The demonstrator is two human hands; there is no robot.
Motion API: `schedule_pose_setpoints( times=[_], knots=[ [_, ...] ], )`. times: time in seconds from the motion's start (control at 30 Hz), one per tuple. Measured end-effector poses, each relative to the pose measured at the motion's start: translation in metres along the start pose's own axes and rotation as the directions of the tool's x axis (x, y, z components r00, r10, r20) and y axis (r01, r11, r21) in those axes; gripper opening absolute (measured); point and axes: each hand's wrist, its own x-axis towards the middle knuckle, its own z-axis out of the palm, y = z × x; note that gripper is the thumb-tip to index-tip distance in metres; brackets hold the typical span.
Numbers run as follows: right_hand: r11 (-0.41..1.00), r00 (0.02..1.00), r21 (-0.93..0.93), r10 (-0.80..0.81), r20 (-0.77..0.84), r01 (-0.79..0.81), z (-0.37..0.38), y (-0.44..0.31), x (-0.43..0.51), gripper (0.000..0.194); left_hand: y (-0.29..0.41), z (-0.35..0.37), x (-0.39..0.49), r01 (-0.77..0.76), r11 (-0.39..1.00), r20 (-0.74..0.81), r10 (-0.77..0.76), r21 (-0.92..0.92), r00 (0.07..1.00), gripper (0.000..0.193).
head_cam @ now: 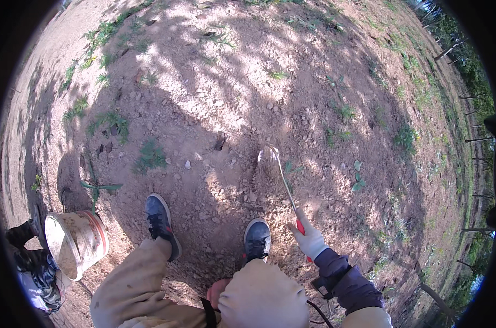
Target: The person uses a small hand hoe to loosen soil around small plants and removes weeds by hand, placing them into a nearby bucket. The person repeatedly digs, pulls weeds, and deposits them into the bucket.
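Note:
My right hand (pixel 312 240), in a white glove and a dark blue sleeve, is closed around the red handle of a sickle-like tool (pixel 289 190). Its slim metal length reaches forward and hooks to the left at the far end. That end is at or just above the dry soil (pixel 231 180); I cannot tell whether it touches. A small green weed (pixel 291 168) grows right beside the metal. My left hand is out of view. Before me are my two blue shoes (pixel 257 240), planted apart, and my beige trouser legs (pixel 129 274).
A white bucket with red stripes (pixel 86 238) lies tipped at the left, beside dark crumpled items (pixel 36 270). Weeds (pixel 149 156) and a broad-leaved seedling (pixel 357 178) dot the stony ground. Trees (pixel 477 78) line the right rim. A dark cable (pixel 319 311) hangs below my right arm.

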Motion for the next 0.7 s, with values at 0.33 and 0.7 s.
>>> schedule_pose_setpoints(
  times=[0.33,0.7],
  knots=[
    [0.999,0.998,-0.031,0.046,0.052,-0.044,0.013,-0.114,0.183,0.067,0.000,0.003,0.005,0.012,1.000,0.000,-0.012,0.000,1.000,0.035],
    [0.965,0.875,-0.238,0.204,0.438,-0.106,0.062,0.020,-0.071,0.068,0.000,0.002,-0.012,0.000,1.000,-0.030,0.000,0.006,1.000,0.032]
  ],
)
